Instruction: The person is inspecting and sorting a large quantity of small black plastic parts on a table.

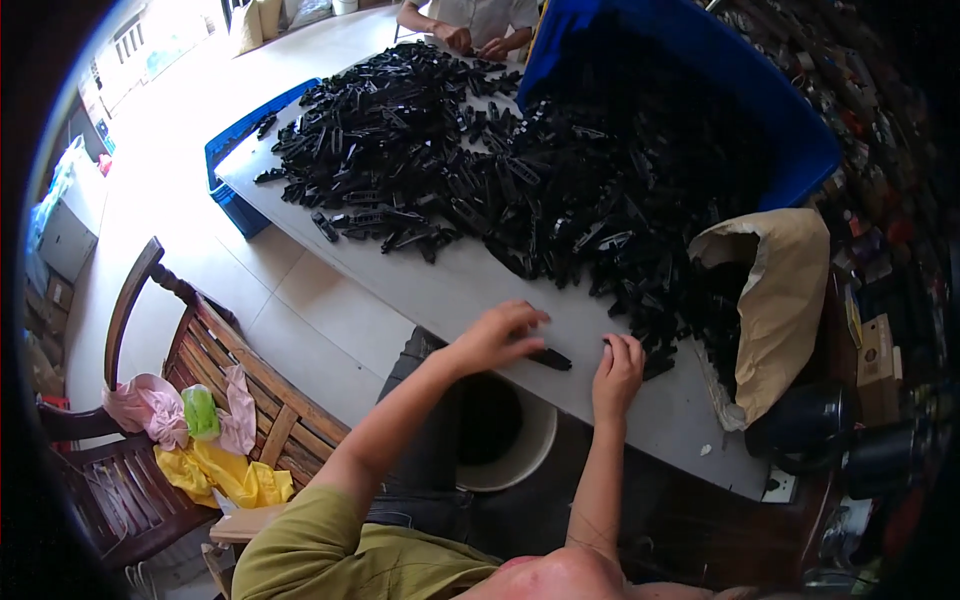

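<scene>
While the left hand (495,335) pins a black plastic piece (550,358) lengthwise toward the right hand (618,368), both hands' fingers rest loosely curled, grasping nothing.

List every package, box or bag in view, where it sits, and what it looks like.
Brown paper sack: table's right end, open mouth, black parts inside.
Blue plastic bin: tipped at far right, spilling black plastic parts.
Blue crate: floor, left of table.
Small cardboard box: right edge, tan.
</scene>
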Action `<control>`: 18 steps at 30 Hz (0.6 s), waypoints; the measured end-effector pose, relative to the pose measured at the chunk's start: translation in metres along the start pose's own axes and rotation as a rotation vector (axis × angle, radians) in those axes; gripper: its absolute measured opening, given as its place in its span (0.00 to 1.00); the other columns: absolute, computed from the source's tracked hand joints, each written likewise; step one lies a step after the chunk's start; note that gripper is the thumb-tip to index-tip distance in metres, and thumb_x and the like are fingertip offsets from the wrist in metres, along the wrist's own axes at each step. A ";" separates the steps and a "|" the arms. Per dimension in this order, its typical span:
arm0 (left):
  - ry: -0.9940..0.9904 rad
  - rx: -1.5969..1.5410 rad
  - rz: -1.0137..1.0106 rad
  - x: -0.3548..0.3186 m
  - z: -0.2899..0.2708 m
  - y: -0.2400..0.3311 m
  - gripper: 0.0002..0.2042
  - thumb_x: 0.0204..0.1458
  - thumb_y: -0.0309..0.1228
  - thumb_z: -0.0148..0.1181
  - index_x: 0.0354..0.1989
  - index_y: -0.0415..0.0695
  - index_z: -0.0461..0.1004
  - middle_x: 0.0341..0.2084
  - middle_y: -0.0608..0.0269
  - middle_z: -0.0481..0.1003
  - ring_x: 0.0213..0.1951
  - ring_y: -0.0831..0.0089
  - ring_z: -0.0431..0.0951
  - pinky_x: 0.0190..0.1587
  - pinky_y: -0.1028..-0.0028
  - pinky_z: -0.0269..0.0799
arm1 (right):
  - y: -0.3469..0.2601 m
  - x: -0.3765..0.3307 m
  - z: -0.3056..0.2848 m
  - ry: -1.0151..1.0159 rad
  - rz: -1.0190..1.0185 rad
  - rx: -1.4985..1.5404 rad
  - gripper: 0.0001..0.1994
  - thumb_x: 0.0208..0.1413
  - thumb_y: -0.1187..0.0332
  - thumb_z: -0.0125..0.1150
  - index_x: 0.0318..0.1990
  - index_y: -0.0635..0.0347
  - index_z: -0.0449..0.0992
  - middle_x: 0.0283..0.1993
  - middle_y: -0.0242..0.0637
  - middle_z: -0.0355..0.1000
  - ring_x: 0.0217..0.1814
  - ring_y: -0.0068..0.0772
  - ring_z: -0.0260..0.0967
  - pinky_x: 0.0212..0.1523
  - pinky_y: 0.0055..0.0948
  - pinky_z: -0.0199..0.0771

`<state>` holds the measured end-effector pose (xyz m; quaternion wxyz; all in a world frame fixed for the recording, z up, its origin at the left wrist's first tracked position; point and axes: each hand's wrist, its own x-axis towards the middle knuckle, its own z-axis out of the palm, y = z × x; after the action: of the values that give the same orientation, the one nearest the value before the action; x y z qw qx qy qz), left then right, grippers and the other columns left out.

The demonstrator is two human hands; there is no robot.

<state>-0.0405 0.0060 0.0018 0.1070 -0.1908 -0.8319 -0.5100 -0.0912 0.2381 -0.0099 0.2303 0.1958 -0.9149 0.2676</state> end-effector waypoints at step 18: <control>0.315 0.695 -0.247 0.015 -0.027 -0.015 0.16 0.52 0.35 0.60 0.49 0.47 0.71 0.38 0.58 0.70 0.43 0.58 0.71 0.44 0.63 0.69 | 0.001 -0.003 -0.002 -0.012 0.035 0.067 0.15 0.53 0.80 0.53 0.49 0.58 0.74 0.45 0.42 0.67 0.48 0.45 0.67 0.48 0.38 0.68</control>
<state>-0.0612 -0.0211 0.0077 0.2292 0.0386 -0.9450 -0.2302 -0.0889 0.2406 -0.0108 0.2137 0.1891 -0.9100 0.3010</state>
